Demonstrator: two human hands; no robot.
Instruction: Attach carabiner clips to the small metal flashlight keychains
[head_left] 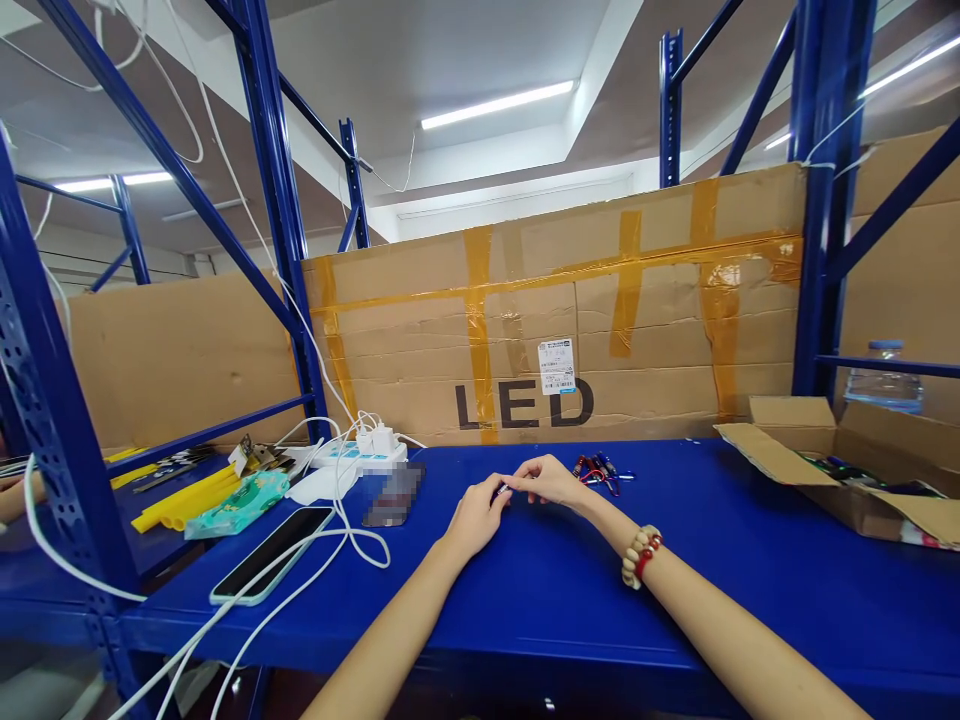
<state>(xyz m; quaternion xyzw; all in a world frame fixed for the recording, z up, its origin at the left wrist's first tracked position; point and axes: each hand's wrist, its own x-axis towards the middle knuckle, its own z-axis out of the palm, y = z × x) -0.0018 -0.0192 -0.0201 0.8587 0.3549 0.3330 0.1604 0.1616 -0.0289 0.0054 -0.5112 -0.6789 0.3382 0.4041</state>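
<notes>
Over the blue shelf top (600, 600), my two hands meet near the middle. A small shiny dark-and-silver piece (502, 489) shows between them, mostly covered by fingers; its kind is too small to tell. My left hand (477, 516) is closed around its near side. From the right, my right hand (551, 481) pinches at the same piece with thumb and forefinger. Just beyond my right hand lies a small pile of red, blue and dark metallic carabiner-like clips (602, 472).
Left of my hands lie a phone (274, 555), a blurred dark flat item (395, 495), white cables (352, 530), a power strip (360, 456) and yellow tubes (187, 497). An open cardboard box (847, 500) stands right. Behind is a cardboard wall (637, 380). Another person's hand (16, 497) shows far left.
</notes>
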